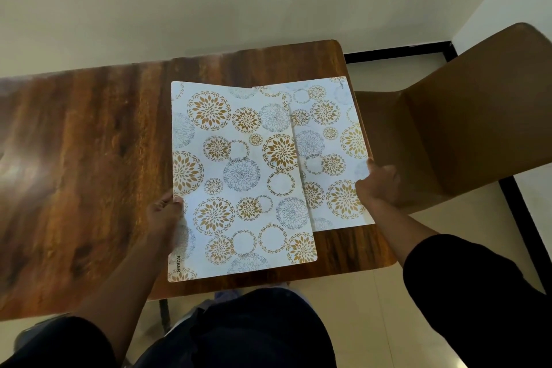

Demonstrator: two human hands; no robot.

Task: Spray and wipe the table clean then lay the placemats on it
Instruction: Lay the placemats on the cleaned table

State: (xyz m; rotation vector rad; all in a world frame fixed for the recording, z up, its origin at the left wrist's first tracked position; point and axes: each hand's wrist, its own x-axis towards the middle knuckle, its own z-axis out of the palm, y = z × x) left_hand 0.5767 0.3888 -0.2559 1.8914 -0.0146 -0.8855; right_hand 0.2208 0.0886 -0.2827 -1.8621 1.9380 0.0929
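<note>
white floral top mat [239, 182], pinched by the left hand [162, 213]; right hand [378, 181] grips the lower mat [331, 152]. slide them apart, square to the table [89, 143] edge.

Two white placemats — upper placemat [239, 176] overlapping the lower placemat [331, 152] — on the brown wooden table [89, 158].

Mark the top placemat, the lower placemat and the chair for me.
top placemat [239, 176]: head view, its patterned middle.
lower placemat [331, 140]: head view, uncovered right part.
chair [478, 116]: head view, brown backrest.
</note>
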